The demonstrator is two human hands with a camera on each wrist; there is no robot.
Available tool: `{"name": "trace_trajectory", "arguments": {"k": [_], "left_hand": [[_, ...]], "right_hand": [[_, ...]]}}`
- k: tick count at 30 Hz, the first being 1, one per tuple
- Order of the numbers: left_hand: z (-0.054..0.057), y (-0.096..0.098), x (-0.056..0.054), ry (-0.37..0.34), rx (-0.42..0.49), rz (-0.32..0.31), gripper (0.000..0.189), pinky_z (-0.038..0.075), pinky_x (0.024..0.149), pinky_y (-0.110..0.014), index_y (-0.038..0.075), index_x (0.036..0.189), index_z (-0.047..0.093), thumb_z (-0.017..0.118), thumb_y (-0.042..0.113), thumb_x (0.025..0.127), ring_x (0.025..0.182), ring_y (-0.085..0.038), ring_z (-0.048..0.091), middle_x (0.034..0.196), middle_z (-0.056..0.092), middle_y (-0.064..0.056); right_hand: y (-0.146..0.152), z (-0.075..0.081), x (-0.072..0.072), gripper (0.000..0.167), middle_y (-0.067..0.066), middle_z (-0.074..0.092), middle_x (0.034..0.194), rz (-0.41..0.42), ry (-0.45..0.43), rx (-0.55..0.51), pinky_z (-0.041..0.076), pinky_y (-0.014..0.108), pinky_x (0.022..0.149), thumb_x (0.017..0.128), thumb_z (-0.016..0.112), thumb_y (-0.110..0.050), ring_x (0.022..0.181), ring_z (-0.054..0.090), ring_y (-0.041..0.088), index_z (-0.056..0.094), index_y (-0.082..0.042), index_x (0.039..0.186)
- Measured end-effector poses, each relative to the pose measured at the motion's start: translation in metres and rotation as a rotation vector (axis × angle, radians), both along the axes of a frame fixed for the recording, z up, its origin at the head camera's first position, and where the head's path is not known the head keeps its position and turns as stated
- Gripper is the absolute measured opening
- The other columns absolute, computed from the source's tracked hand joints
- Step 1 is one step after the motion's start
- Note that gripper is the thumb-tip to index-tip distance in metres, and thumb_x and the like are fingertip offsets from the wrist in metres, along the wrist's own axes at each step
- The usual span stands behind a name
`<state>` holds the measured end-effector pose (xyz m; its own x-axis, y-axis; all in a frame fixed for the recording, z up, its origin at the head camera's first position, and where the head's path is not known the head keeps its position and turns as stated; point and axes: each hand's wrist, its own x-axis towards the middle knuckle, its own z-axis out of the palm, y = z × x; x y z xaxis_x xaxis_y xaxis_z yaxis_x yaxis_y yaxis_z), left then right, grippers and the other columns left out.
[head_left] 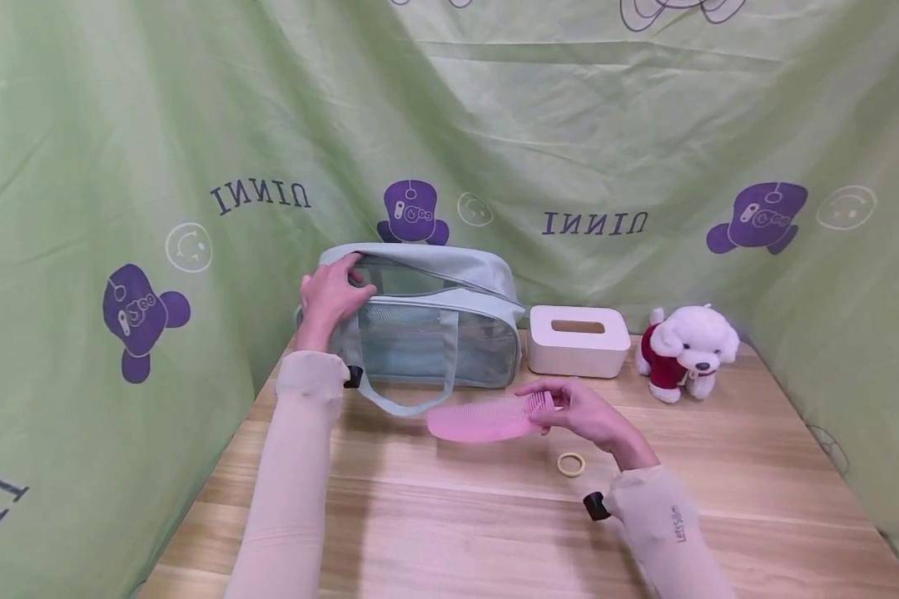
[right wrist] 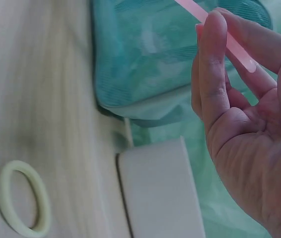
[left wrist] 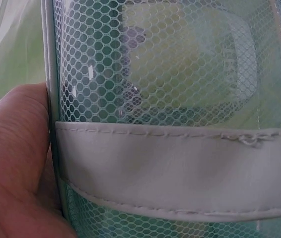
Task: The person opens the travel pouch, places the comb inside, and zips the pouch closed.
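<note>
Gripping the bag (head_left: pixel 487 341) at its upper edge, the left hand (head_left: pixel 333 293) perhaps steadies the open top — the right hand (head_left: pixel 586 413) pinches 1 end of the pink comb (head_left: pixel 483 420) in front of the bag, leaving its length free.

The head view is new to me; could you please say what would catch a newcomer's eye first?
Probably the pink comb, held in the right hand in front of the pale blue bag. The left hand grips the bag's open top. The white toy dog in red, right of the tissue box, would likely come next.
</note>
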<state>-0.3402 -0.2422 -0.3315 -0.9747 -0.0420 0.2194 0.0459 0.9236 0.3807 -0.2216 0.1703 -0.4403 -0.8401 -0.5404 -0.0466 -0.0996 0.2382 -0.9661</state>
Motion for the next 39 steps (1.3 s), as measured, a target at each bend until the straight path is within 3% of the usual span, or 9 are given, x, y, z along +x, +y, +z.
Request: {"name": "trace_trajectory", "arguments": {"k": [8, 16, 22, 32, 39], "left_hand": [[0.002, 0.001, 0.002, -0.006, 0.015, 0.0, 0.073, 0.034, 0.102, -0.054, 0.019, 0.155, 0.045, 0.067, 0.038, 0.089, 0.121, -0.031, 0.058, 0.127, 0.069, -0.007], [0.003, 0.001, 0.002, -0.002, 0.011, 0.007, 0.072, 0.035, 0.1, -0.053, 0.019, 0.155, 0.045, 0.067, 0.038, 0.089, 0.121, -0.031, 0.058, 0.127, 0.07, -0.006], [0.002, 0.001, 0.002, 0.005, 0.013, 0.006, 0.072, 0.036, 0.099, -0.053, 0.019, 0.154, 0.047, 0.068, 0.038, 0.088, 0.12, -0.031, 0.059, 0.126, 0.07, -0.006], [0.0, 0.0, 0.002, 0.002, 0.002, -0.001, 0.072, 0.037, 0.099, -0.053, 0.019, 0.153, 0.048, 0.068, 0.039, 0.087, 0.12, -0.03, 0.059, 0.126, 0.07, -0.005], [0.002, 0.0, 0.002, 0.006, 0.006, 0.005, 0.071, 0.037, 0.098, -0.053, 0.019, 0.152, 0.049, 0.068, 0.039, 0.086, 0.118, -0.031, 0.06, 0.124, 0.07, -0.005]], "right_hand": [[0.013, 0.018, 0.003, 0.047, 0.009, 0.068, 0.094, -0.025, 0.013, -0.024, 0.061, 0.033, 0.071, 0.092, 0.074, -0.004, 0.074, 0.068, 0.015, 0.059, 0.009, 0.135], [0.017, 0.036, 0.005, 0.044, 0.007, 0.071, 0.1, -0.058, 0.082, -0.086, 0.062, 0.033, 0.07, 0.092, 0.073, 0.001, 0.075, 0.069, 0.017, 0.061, 0.008, 0.133], [0.016, 0.055, 0.001, 0.043, 0.003, 0.071, 0.086, -0.136, 0.161, -0.052, 0.057, 0.027, 0.067, 0.092, 0.076, -0.005, 0.069, 0.068, 0.014, 0.064, 0.0, 0.133], [0.011, 0.084, -0.01, 0.041, 0.0, 0.067, 0.079, -0.173, 0.217, -0.167, 0.059, 0.024, 0.067, 0.092, 0.075, 0.0, 0.069, 0.066, 0.01, 0.064, 0.002, 0.132], [0.003, 0.104, -0.022, 0.043, 0.003, 0.068, 0.101, -0.228, 0.214, -0.233, 0.058, 0.024, 0.07, 0.093, 0.072, 0.003, 0.075, 0.066, 0.011, 0.061, 0.006, 0.134]]}}
